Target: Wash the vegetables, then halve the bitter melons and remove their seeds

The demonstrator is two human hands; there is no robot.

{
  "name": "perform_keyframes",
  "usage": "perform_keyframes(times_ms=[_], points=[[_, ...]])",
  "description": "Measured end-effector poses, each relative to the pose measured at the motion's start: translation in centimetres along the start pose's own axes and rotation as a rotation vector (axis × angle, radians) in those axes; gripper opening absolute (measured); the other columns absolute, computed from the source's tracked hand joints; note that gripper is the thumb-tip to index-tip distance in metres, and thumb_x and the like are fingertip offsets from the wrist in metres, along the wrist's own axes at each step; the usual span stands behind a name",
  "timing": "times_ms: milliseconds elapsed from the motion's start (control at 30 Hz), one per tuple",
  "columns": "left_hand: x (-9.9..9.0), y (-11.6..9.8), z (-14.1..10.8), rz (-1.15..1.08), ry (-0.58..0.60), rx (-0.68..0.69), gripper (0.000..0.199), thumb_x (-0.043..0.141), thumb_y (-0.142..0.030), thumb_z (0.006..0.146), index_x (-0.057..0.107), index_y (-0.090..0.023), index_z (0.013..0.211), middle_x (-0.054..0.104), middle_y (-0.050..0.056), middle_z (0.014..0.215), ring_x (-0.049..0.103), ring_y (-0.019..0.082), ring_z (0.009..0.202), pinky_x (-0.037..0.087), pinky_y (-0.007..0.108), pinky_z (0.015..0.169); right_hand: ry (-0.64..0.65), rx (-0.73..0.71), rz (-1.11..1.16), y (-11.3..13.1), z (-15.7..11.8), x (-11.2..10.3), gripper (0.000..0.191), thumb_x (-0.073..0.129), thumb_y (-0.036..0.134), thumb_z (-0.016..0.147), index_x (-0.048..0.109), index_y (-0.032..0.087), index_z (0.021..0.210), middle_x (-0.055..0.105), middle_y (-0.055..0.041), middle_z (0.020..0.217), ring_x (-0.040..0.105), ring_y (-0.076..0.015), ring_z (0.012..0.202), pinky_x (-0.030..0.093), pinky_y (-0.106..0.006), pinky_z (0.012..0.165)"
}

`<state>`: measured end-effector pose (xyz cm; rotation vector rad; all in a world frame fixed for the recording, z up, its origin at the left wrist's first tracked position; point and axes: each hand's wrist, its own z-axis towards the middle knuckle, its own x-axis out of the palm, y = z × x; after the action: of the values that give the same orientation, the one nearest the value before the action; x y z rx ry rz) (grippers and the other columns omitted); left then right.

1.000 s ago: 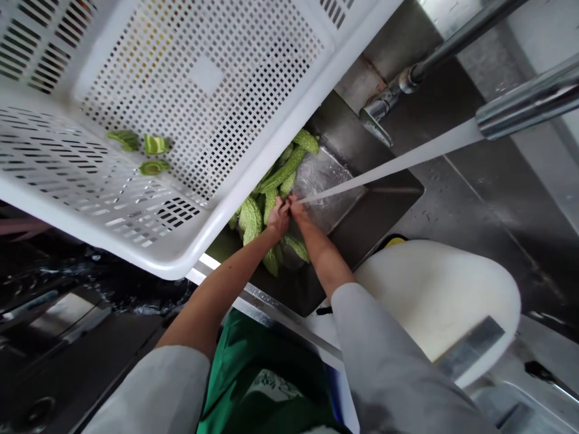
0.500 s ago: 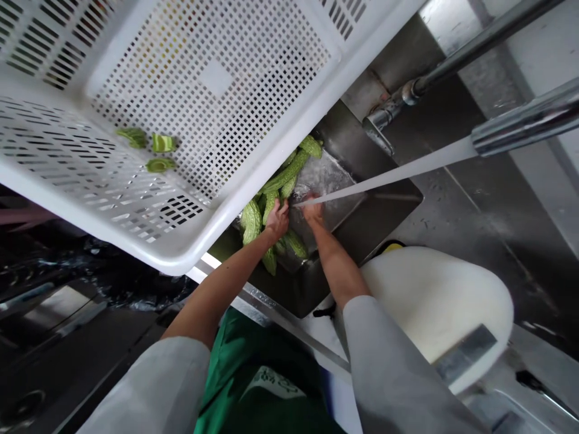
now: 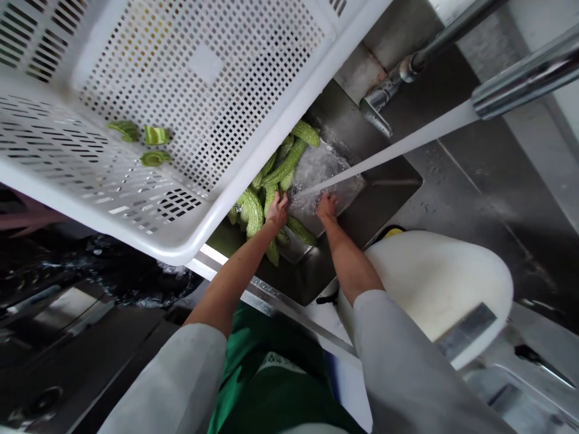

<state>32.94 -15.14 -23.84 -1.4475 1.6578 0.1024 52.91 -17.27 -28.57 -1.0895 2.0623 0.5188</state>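
Note:
Several green, bumpy bitter melons [image 3: 286,166] lie in a heap in the metal sink [image 3: 389,202], partly in the water. My left hand [image 3: 277,211] rests against the melons at the near side of the heap, its fingers apart and closed round none of them. To its right, my right hand [image 3: 326,206] dips into the splashing water by the stream, fingers spread and holding nothing that I can see. A thick water stream [image 3: 384,158] pours from the chrome spout [image 3: 484,102] and lands between my hands. Splashing partly hides the fingertips.
A large white perforated basket [image 3: 194,238] overhangs the sink's left side, with a few cut melon pieces [image 3: 156,135] inside. Right of the sink lies a round white cutting board [image 3: 434,271] with a cleaver blade [image 3: 468,328] on it. A second tap [image 3: 380,108] sits behind.
My right hand has moved right, away from my left hand and out from under the stream, and its fingers have spread. The left hand stays by the melons.

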Motion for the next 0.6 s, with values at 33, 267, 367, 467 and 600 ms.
perform_keyframes(times_ms=[33,267,367,467,600], points=[[0.1,0.0,0.0,-0.005,0.0,0.002,0.049,0.049,-0.018,0.086,0.069,-0.021,0.13,0.058,0.012,0.145,0.009,0.023,0.159,-0.007,0.055,0.128,0.007,0.036,-0.006,0.0,-0.1,0.0,0.058,0.062,0.02,0.09,0.044,0.016,0.145,0.037,-0.0235,0.147,0.042,-0.0306,0.128,0.046,-0.037,0.093],[0.2,-0.1,0.2,0.03,0.009,0.012,0.047,0.05,-0.015,0.084,0.07,-0.017,0.127,0.057,0.014,0.147,0.01,0.024,0.159,-0.01,0.055,0.127,-0.06,0.107,-0.056,0.9,-1.2,0.4,0.057,0.061,0.018,0.087,0.047,0.015,0.142,0.04,-0.0239,0.147,0.04,-0.0346,0.133,0.041,-0.048,0.103],[0.3,-0.1,0.3,-0.01,0.014,-0.008,0.044,0.05,-0.022,0.088,0.07,-0.022,0.127,0.058,0.011,0.146,0.01,0.024,0.159,-0.005,0.058,0.127,-0.112,0.08,-0.072,1.7,-2.1,0.9,0.06,0.063,0.018,0.084,0.047,0.014,0.142,0.033,-0.0238,0.155,0.034,-0.0369,0.139,0.036,-0.05,0.109],[0.4,0.0,0.3,-0.043,0.0,-0.015,0.043,0.052,-0.022,0.086,0.072,-0.024,0.125,0.057,0.01,0.146,0.009,0.023,0.159,-0.004,0.056,0.128,-0.143,0.009,-0.095,2.3,-2.8,1.3,0.067,0.062,0.02,0.085,0.041,0.016,0.148,0.023,-0.0215,0.162,0.024,-0.0387,0.146,0.028,-0.054,0.115],[0.6,0.1,0.4,-0.046,-0.009,0.009,0.045,0.051,-0.016,0.085,0.072,-0.018,0.124,0.057,0.014,0.146,0.01,0.025,0.159,-0.007,0.056,0.128,-0.135,-0.075,-0.097,2.9,-3.7,0.9,0.063,0.057,0.019,0.089,0.041,0.016,0.15,0.021,-0.0205,0.165,0.016,-0.0388,0.151,0.021,-0.059,0.118]])
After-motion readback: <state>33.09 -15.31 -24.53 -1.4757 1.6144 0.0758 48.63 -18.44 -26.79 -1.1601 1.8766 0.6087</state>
